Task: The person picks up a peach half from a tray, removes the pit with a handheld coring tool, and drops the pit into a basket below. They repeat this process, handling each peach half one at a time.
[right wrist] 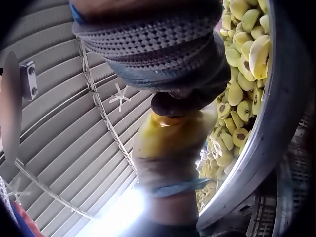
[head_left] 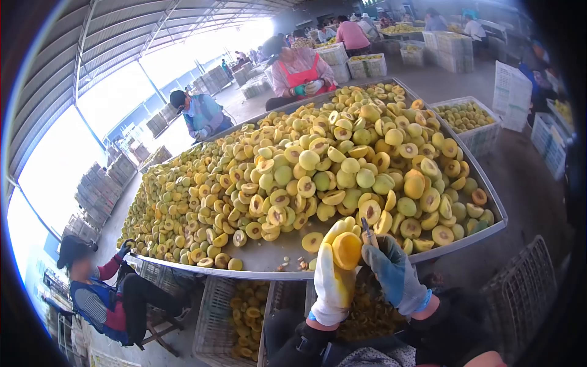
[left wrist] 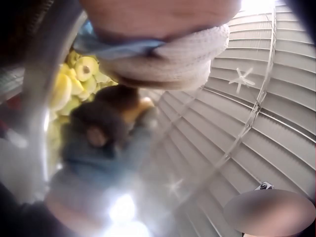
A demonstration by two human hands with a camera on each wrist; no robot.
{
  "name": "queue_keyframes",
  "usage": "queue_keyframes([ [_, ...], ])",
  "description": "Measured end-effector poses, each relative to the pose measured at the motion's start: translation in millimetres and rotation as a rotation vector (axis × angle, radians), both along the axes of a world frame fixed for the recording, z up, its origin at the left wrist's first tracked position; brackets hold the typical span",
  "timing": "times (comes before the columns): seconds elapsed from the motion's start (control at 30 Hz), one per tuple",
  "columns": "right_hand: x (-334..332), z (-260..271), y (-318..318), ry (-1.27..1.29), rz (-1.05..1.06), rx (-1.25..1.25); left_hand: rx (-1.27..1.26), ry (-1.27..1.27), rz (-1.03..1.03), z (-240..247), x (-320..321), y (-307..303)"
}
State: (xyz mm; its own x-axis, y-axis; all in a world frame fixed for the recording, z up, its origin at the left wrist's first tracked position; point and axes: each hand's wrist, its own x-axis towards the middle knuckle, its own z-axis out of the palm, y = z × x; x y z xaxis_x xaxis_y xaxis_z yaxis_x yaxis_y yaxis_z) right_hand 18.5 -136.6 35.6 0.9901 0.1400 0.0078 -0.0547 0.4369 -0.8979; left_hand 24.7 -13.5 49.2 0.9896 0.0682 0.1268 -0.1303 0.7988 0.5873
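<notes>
In the head view my left hand (head_left: 333, 278), in a white glove stained yellow, grips a yellow peach half (head_left: 347, 251) at the table's near edge. Close beside it, my right hand (head_left: 396, 272) in a blue-grey glove holds a small tool (head_left: 367, 233) with a light handle and a dark, narrow tip pointing up. The fingertips of both hands are right at the fruit. From the right wrist, a bit of the yellow peach half shows between the two gloves. The left wrist view is blurred, and the back of the left glove (left wrist: 163, 64) hides most of the fruit.
A metal-rimmed table (head_left: 498, 225) carries a large heap of halved peaches (head_left: 293, 165). Beneath it stand plastic crates (head_left: 211, 318), one with peach halves (head_left: 247, 318). A seated person (head_left: 104, 293) is at the left; others work beyond the table. An upright crate (head_left: 529, 275) stands at right.
</notes>
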Motion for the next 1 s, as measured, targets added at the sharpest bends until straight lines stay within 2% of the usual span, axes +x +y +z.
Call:
queue_keyframes([
  [0.1,6.4,9.6,-5.9,-0.093,-0.033,-0.060,0.696,-0.216,0.148,-14.6,6.5,8.0],
  [0.17,4.5,7.5,-6.3,-0.136,-0.047,-0.085,1.318,-0.377,0.436,-18.1,8.2,12.0],
  [0.2,4.4,5.3,-7.5,-0.129,-0.046,-0.093,1.527,-0.415,0.579,-18.8,9.3,11.5],
  [0.3,6.6,0.4,-9.7,-0.090,-0.032,-0.156,1.826,-0.389,0.793,-21.2,5.9,11.2],
  [0.37,4.7,9.8,-15.8,-0.019,-0.023,-0.286,1.776,-0.453,0.774,-32.7,13.2,16.8],
  [0.43,5.4,-4.8,-13.8,-0.212,-0.115,-0.447,1.725,-0.535,0.766,-36.1,17.0,21.1],
  [0.47,4.7,-8.8,-13.8,-0.312,-0.119,-0.537,1.571,-0.433,0.629,-36.3,15.5,21.4],
  [0.53,2.3,-9.3,-14.0,-0.491,-0.154,-0.784,0.827,-0.209,0.328,-32.9,13.7,16.0],
  [0.63,-2.9,-18.4,-12.6,-0.571,-0.109,-1.083,0.722,-0.171,0.281,-41.8,12.9,17.8],
  [0.8,-6.1,-17.5,-3.8,-0.627,-0.142,-1.038,0.708,-0.087,0.283,-42.5,8.7,17.3],
  [0.9,-7.7,-17.9,0.6,-0.537,-0.085,-1.126,0.411,-0.001,0.177,-42.0,5.9,17.9],
  [1.0,-8.4,-23.9,4.6,-0.451,-0.042,-1.172,0.378,0.062,0.136,-40.6,4.6,17.7],
])
